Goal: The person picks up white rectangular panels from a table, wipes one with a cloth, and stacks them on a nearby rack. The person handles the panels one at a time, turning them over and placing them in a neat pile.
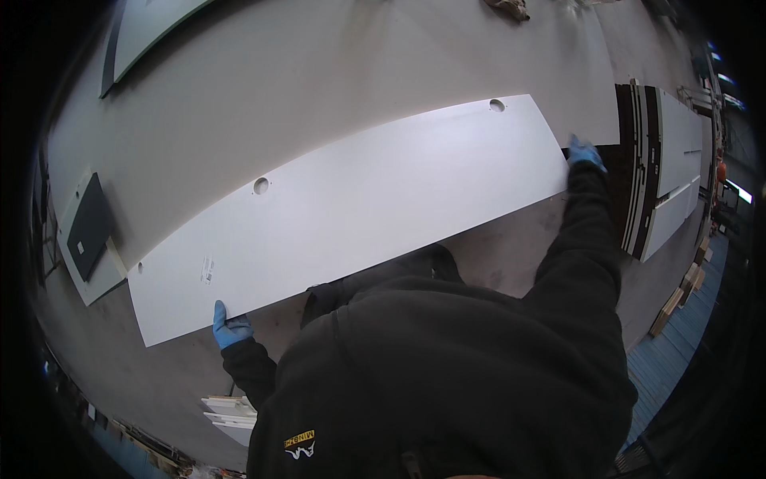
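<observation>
A long white panel [383, 207] lies slantwise in front of me, rising toward the right. It has two round holes near its far edge, a smaller hole by its left end and a small printed label [207, 270]. My left hand [230, 328], in a blue glove, grips the near edge toward the left, thumb on top and the other fingers partly hidden beneath. At the panel's right end is my right hand [586, 152], also blue-gloved, closed at the edge with its fingertips slightly blurred.
Stacked white and dark boards [674, 152] stand at the right. A dark grey board [88, 227] rests on a pale one at the left. Another pale board [155, 28] is at the far left. White strips [230, 413] lie low by my left arm, wooden pieces [682, 297] along the right.
</observation>
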Demonstrator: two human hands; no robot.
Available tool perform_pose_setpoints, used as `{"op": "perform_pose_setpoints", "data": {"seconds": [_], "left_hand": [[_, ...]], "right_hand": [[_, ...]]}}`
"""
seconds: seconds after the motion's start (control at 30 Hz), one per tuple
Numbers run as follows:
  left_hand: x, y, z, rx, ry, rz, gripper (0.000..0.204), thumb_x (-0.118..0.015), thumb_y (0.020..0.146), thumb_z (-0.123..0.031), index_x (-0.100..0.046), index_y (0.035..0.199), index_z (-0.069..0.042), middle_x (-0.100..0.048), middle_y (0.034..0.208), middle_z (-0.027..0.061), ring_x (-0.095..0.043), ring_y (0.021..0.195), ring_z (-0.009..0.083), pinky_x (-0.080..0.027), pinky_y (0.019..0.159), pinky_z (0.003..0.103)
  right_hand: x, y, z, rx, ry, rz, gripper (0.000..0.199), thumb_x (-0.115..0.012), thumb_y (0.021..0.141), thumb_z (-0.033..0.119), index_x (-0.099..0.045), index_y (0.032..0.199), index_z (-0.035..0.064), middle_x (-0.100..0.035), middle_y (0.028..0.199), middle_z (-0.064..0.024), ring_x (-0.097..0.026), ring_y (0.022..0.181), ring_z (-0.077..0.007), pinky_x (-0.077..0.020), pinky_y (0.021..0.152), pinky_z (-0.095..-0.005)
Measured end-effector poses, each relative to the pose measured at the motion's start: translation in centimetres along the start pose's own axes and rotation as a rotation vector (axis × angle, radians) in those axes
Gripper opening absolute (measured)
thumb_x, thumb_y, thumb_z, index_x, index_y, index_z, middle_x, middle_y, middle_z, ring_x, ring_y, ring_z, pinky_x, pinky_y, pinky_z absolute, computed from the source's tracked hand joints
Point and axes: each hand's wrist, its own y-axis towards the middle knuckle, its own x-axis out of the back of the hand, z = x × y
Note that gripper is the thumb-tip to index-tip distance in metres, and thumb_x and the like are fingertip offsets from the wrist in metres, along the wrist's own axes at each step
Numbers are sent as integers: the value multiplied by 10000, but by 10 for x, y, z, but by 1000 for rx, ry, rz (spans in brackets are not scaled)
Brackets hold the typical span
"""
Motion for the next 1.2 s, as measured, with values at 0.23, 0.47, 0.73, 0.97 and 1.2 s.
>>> {"op": "perform_pose_setpoints", "data": {"seconds": [0.23,0.47,0.73,0.97,1.2], "left_hand": [[-50,-39,-30,-34,114,-80,392,-707,910,-149,-592,1258,-9,-651,1246,129,-636,1115,247,-530,977,385],[-134,-55,-75,-295,216,-58,491,-735,898,-164,-549,1306,38,-589,1301,175,-595,1181,291,-522,969,431],[-197,-55,-120,-711,804,-61,420,-654,961,-389,-624,1068,17,-712,904,128,-708,728,198,-506,587,260],[-209,39,-128,-890,731,44,412,-687,941,-288,-624,1160,55,-687,983,103,-666,843,161,-517,694,263],[-179,95,-94,-535,616,17,463,-696,928,-281,-573,1247,32,-656,1117,139,-646,1003,245,-528,836,349]], "right_hand": [[55,-140,33,1418,294,-283,565,-757,776,313,-595,1229,16,-615,1272,-211,-594,1106,-413,-474,966,-464],[83,-327,142,1821,200,-155,689,-795,722,396,-563,1255,26,-592,1330,-156,-568,1219,-323,-416,1069,-465],[128,-268,218,1751,210,-232,536,-787,752,503,-652,1072,95,-695,910,-100,-676,810,-316,-546,713,-418],[146,-227,313,1645,213,-328,596,-704,783,654,-675,912,73,-670,732,-135,-676,707,-331,-524,657,-419],[137,-199,383,1473,152,-114,777,-559,804,800,-698,917,45,-690,733,-149,-698,662,-283,-560,646,-407]]}}
